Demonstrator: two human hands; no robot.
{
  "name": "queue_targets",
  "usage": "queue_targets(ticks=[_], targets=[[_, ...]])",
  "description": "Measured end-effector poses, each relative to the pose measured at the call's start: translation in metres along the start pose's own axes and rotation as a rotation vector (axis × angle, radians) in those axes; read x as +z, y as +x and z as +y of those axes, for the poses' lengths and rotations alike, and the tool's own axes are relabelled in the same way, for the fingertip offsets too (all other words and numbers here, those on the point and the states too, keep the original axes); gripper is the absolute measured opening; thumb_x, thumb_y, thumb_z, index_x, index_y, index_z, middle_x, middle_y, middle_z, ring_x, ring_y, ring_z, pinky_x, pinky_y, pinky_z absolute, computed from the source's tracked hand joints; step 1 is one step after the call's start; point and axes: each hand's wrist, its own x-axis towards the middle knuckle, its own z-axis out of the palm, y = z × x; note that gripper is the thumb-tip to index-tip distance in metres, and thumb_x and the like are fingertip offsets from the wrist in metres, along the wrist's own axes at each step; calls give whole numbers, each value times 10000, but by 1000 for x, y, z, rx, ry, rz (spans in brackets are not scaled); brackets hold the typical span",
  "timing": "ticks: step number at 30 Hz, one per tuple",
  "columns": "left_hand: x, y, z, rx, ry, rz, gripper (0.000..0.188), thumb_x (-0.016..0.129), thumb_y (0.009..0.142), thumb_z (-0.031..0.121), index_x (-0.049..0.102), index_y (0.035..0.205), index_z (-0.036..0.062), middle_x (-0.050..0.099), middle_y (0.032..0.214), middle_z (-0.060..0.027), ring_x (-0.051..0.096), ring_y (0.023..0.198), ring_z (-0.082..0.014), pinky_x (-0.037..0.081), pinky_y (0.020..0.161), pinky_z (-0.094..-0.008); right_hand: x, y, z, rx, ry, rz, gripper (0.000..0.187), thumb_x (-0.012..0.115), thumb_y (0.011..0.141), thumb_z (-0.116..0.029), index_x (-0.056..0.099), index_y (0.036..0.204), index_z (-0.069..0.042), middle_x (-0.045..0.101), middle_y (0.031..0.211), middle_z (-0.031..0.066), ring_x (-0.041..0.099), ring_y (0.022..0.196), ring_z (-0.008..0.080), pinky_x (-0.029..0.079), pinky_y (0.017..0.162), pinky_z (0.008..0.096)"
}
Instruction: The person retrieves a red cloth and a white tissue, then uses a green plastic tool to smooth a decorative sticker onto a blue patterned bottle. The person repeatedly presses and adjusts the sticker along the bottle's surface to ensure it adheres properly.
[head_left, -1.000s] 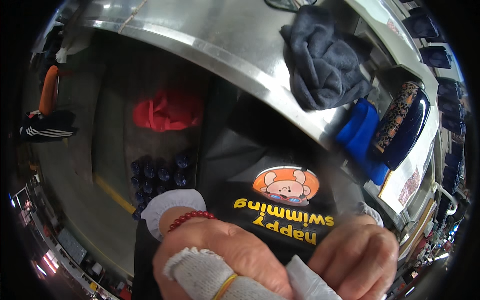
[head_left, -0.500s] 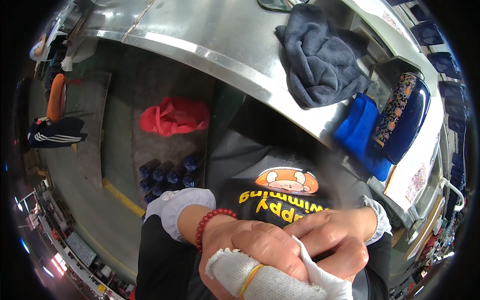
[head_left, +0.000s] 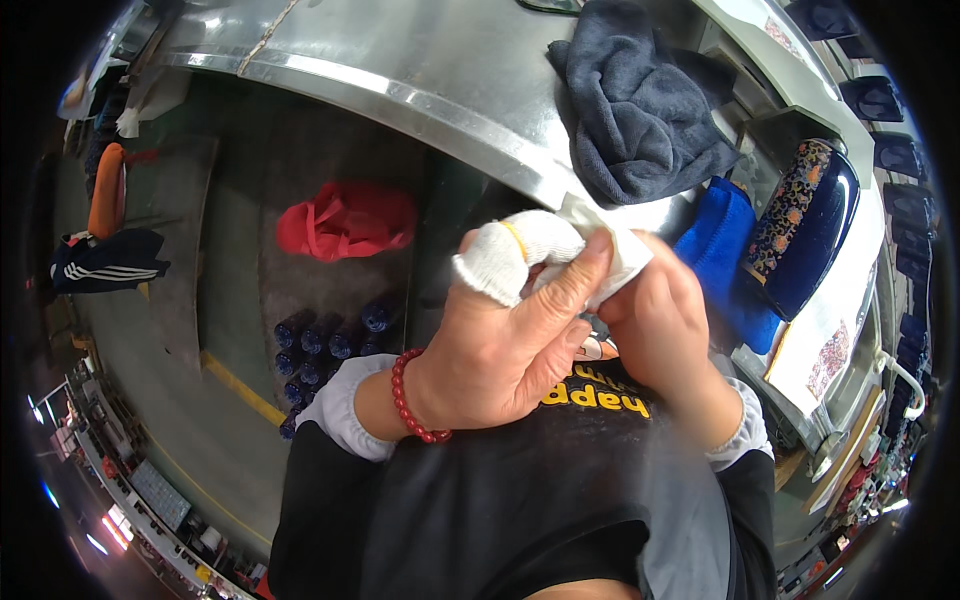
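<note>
My left hand, with a red bead bracelet, is raised in front of my apron. A white knit finger sleeve with a yellow band covers one or more of its fingers. Its thumb presses on a thin white sheet, tissue or cloth, I cannot tell which. My right hand, a little blurred, grips the sheet's other side with its fingers closed. Both hands are close together near the metal table's edge. Right of them lie a blue cloth and a glossy dark blue curved piece with a floral band.
A crumpled dark grey towel lies on the steel table. Down to the left are a red bag and several dark blue cylinders. Farther left, a dark striped garment hangs beside an orange object.
Both hands have moved up and away from my body, from the lower edge to near the table edge, with the white sheet still between them. The knit finger sleeve came up too.
</note>
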Motion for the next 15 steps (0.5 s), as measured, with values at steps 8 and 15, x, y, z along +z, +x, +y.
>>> queue_targets(ticks=[8,15], targets=[[-2,-17,-15,-241,-388,103,355,619,969,72,610,1301,-52,661,1218,-197,646,1086,-285,515,947,-369,-21,11,14,53,239,30,273,621,1025,-103,607,1271,15,705,1101,66,668,952,105,551,821,258],[22,-26,-40,-652,-1191,69,304,625,990,29,472,1251,8,583,1108,-69,599,999,-94,522,840,-252,-17,10,20,37,5,139,314,642,1000,-47,602,1301,31,708,1086,64,670,932,99,561,785,262]])
